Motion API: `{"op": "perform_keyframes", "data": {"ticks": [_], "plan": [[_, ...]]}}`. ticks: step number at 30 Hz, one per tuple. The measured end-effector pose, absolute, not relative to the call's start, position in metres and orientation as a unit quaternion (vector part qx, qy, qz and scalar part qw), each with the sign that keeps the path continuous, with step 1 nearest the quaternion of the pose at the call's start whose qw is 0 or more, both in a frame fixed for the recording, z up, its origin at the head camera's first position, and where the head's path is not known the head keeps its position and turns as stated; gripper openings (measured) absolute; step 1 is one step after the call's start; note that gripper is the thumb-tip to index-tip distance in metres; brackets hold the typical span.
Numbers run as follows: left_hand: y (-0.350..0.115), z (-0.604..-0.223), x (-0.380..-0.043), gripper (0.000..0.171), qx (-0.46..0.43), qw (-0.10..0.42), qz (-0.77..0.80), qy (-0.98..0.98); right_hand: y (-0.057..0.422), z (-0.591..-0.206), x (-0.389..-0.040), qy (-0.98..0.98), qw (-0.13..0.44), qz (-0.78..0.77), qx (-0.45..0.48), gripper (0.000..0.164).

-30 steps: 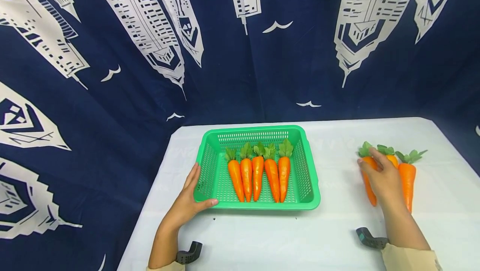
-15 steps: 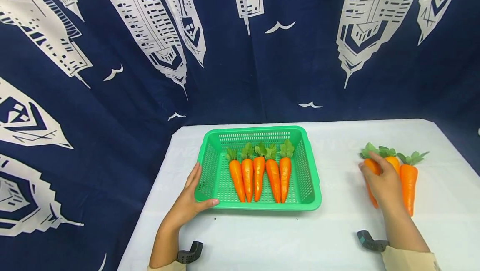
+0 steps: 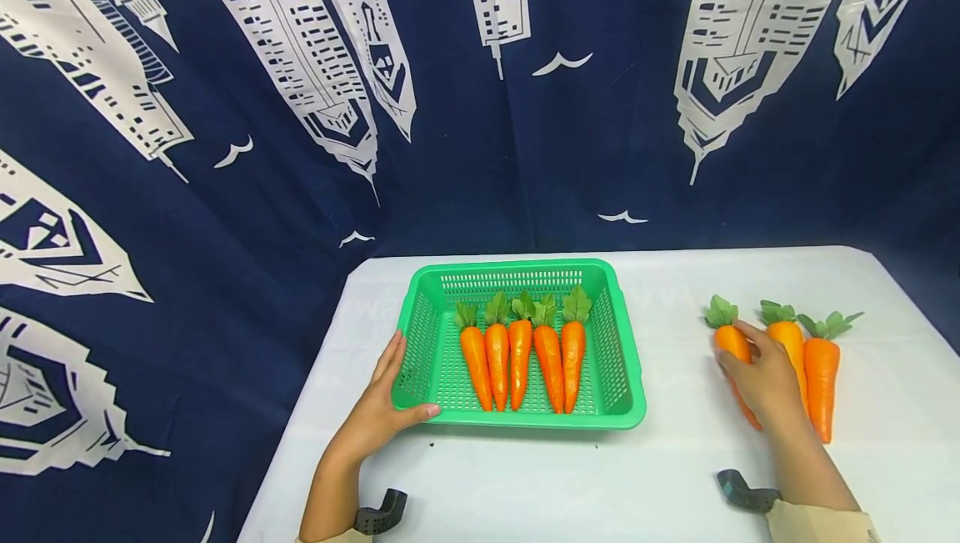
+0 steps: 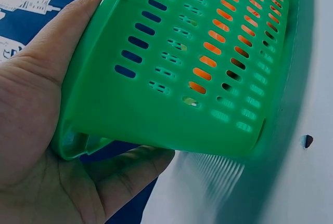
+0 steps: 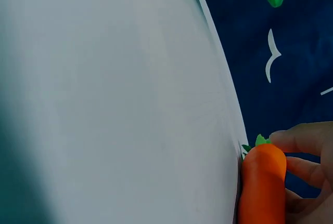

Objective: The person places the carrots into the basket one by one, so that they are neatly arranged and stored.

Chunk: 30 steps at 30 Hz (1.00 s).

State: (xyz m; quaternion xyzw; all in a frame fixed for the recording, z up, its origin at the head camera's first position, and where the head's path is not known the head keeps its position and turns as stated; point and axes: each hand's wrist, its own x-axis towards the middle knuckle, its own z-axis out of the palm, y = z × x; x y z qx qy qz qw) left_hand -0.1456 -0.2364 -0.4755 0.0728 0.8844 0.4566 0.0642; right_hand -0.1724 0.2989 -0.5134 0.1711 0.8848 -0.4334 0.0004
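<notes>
My left hand (image 3: 380,405) grips the near left corner of a green plastic basket (image 3: 525,420), with the thumb along its front rim and the fingers on its left side. Close up in the left wrist view, the hand (image 4: 49,89) wraps the corner of the slotted basket wall (image 4: 135,99). At the right of the table, my right hand (image 3: 767,372) pinches an orange carrot (image 3: 731,344) with a green leafy top. The carrot (image 5: 263,185) shows upper end up in the right wrist view, with fingertips at its side.
Several carrots (image 3: 519,359) lie side by side in the basket, tops to the back. Right of my right hand lie a yellower carrot (image 3: 787,339) and another orange carrot (image 3: 822,380). A navy curtain (image 3: 465,168) with white buildings hangs behind the white table (image 3: 600,493).
My right hand has shifted the pinched carrot a little left, away from the other two beside it. The left hand stays on the basket. The head view has tilted slightly.
</notes>
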Motion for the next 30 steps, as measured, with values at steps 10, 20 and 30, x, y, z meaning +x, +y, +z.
{"op": "perform_keyframes", "data": {"ticks": [10, 20, 30], "plan": [[-0.237, -0.477, -0.146, 0.120, 0.083, 0.059, 0.450, 0.887, 0.304, -0.519, -0.177, 0.882, 0.011, -0.436, 0.177, 0.067], [-0.238, -0.476, -0.146, 0.121, 0.083, 0.056, 0.450, 0.888, 0.304, -0.510, -0.177, 0.875, 0.000, -0.457, 0.160, 0.067], [-0.239, -0.477, -0.147, 0.119, 0.085, 0.058, 0.453, 0.886, 0.298, -0.494, -0.181, 0.871, 0.011, -0.466, 0.155, 0.077]]}}
